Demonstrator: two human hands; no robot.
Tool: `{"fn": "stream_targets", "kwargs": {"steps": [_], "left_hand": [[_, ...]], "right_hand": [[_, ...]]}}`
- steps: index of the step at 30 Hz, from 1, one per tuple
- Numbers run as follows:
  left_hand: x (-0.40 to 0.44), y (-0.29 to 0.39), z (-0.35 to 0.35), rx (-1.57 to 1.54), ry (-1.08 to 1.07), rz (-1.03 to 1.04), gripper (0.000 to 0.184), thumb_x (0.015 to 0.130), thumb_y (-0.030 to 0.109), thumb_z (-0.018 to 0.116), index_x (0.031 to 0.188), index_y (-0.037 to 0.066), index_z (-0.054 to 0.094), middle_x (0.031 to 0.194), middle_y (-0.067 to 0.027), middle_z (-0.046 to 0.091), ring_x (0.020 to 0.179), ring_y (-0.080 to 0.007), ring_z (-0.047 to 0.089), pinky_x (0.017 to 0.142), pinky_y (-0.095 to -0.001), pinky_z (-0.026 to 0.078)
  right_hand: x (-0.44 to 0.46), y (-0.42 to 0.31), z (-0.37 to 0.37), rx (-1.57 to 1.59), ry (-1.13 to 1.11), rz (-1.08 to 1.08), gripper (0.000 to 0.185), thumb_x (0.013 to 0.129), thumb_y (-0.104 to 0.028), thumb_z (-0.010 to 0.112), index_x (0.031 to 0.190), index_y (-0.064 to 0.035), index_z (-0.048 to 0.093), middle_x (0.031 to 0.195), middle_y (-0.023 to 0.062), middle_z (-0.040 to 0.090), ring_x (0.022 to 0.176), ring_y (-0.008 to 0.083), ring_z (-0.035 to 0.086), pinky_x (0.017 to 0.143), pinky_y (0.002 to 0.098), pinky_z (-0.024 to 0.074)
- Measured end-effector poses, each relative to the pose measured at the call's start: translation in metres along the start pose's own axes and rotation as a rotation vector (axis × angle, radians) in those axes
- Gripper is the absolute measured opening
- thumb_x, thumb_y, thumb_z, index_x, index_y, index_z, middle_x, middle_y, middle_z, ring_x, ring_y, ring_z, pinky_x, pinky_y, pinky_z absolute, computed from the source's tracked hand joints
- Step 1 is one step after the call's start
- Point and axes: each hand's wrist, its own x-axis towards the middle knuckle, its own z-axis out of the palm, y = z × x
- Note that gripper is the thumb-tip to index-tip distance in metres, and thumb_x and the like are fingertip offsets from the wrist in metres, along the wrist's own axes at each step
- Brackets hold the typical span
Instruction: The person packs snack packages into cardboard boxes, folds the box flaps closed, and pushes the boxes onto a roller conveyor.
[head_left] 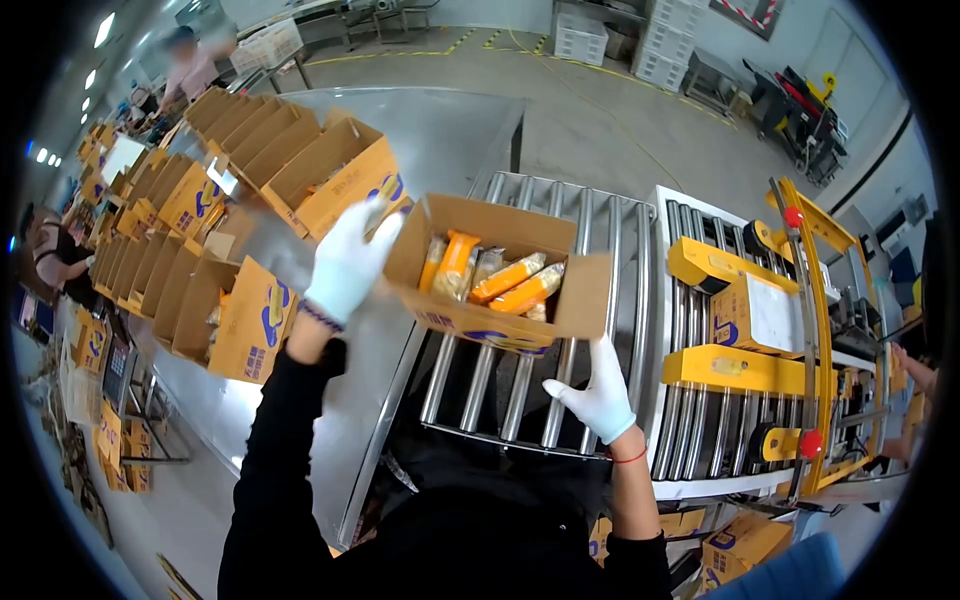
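An open cardboard box (480, 319) sits on the roller conveyor, slightly tilted in view. Inside it lie several wrapped packets (515, 278) with orange and clear film. My left hand (350, 252), in a white glove, is raised just left of the box with thumb and fingers apart and nothing in it. At the box's lower right corner, my gloved right hand (600, 396) has its thumb spread away. Its fingertips reach up to the box's right flap (583, 295), apparently touching it; they do not wrap round it.
Rows of open boxes (252, 318) stand on the steel table (440, 120) to the left. Rollers (612, 250) lead right to a yellow box-sealing machine (740, 370) with a closed box (762, 315) inside. Other people (190, 70) work at the far left.
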Motion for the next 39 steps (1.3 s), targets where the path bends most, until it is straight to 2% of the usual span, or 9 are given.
{"fn": "stream_targets", "kwargs": {"steps": [5,8,11,18,22,26,30,35,39], "left_hand": [[-0.049,0.021,0.000,-0.213,-0.494,0.014,0.063,0.097,0.037,0.069,0.144,-0.002,0.054,0.144,-0.0225,0.059,0.132,-0.0309,0.059,0.112,-0.0373,0.045],[-0.030,0.032,0.024,0.093,-0.650,0.356,0.055,0.094,0.046,0.071,0.118,-0.003,0.066,0.117,-0.0168,0.066,0.111,-0.0338,0.062,0.100,-0.0409,0.050],[-0.011,0.036,0.065,0.235,-0.435,0.215,0.048,0.090,0.043,0.074,0.111,0.000,0.065,0.114,-0.0168,0.062,0.109,-0.0344,0.056,0.095,-0.0425,0.048],[-0.017,-0.006,0.117,0.105,0.156,0.157,0.062,0.084,0.042,0.083,0.123,-0.001,0.060,0.116,-0.0156,0.058,0.115,-0.0361,0.057,0.103,-0.0449,0.047],[-0.023,-0.049,0.113,-0.954,-0.386,-0.270,0.060,0.100,0.034,0.070,0.140,-0.006,0.050,0.132,-0.0122,0.062,0.126,-0.0205,0.057,0.105,-0.0349,0.048],[-0.011,-0.022,0.142,-0.888,-0.499,-0.308,0.046,0.105,0.027,0.062,0.138,-0.003,0.055,0.126,-0.0118,0.066,0.116,-0.0156,0.061,0.099,-0.0339,0.052],[-0.033,0.017,0.295,-0.646,0.096,0.108,0.043,0.108,0.029,0.048,0.137,-0.002,0.054,0.136,-0.0226,0.059,0.130,-0.0364,0.055,0.113,-0.0418,0.042],[-0.041,0.069,0.245,-0.653,-0.960,-0.085,0.039,0.107,0.033,0.053,0.123,-0.002,0.061,0.121,-0.0202,0.065,0.111,-0.0363,0.063,0.095,-0.0407,0.051],[-0.076,0.037,0.098,-0.129,-0.390,0.350,0.036,0.095,0.019,0.068,0.125,0.001,0.061,0.131,-0.0191,0.061,0.121,-0.0363,0.059,0.105,-0.0457,0.047]], "right_hand": [[0.034,-0.008,-0.004,-0.179,-0.006,-0.201,0.078,0.073,-0.017,0.086,0.143,-0.0076,0.054,0.152,0.0176,0.052,0.145,0.0378,0.044,0.125,0.0540,0.0251],[0.053,-0.007,-0.001,-0.106,-0.176,-0.283,0.040,0.088,-0.020,0.078,0.125,-0.0081,0.070,0.135,0.0119,0.068,0.134,0.0331,0.057,0.123,0.0540,0.0296],[0.070,-0.008,0.005,0.391,-0.084,0.186,0.034,0.094,-0.025,0.073,0.122,-0.0068,0.074,0.121,0.0145,0.074,0.120,0.0359,0.066,0.117,0.0479,0.0403],[0.123,-0.029,-0.011,-0.688,0.076,-0.266,0.097,0.071,-0.040,0.088,0.150,-0.0032,0.046,0.141,0.0166,0.054,0.131,0.0362,0.051,0.121,0.0554,0.0295],[0.063,-0.030,0.004,-0.582,-0.168,-0.198,0.099,0.069,-0.042,0.089,0.150,-0.0030,0.046,0.139,0.0157,0.056,0.131,0.0342,0.052,0.125,0.0582,0.0230],[0.035,-0.010,-0.015,-0.617,-0.138,-0.055,0.102,0.060,-0.028,0.094,0.148,-0.0063,0.047,0.146,0.0155,0.054,0.137,0.0327,0.049,0.125,0.0589,0.0213],[0.055,0.034,-0.040,-0.918,-0.024,0.127,0.111,0.062,-0.028,0.094,0.154,0.0001,0.038,0.157,0.0198,0.043,0.150,0.0362,0.034,0.128,0.0498,0.0206],[0.065,0.057,-0.059,-0.924,0.037,0.094,0.113,0.067,-0.033,0.091,0.158,0.0001,0.031,0.161,0.0214,0.037,0.152,0.0373,0.031,0.128,0.0493,0.0188],[0.040,0.081,-0.085,-0.905,0.118,0.091,0.098,0.077,-0.028,0.082,0.157,0.0004,0.032,0.161,0.0221,0.037,0.153,0.0376,0.030,0.128,0.0498,0.0192]]}}
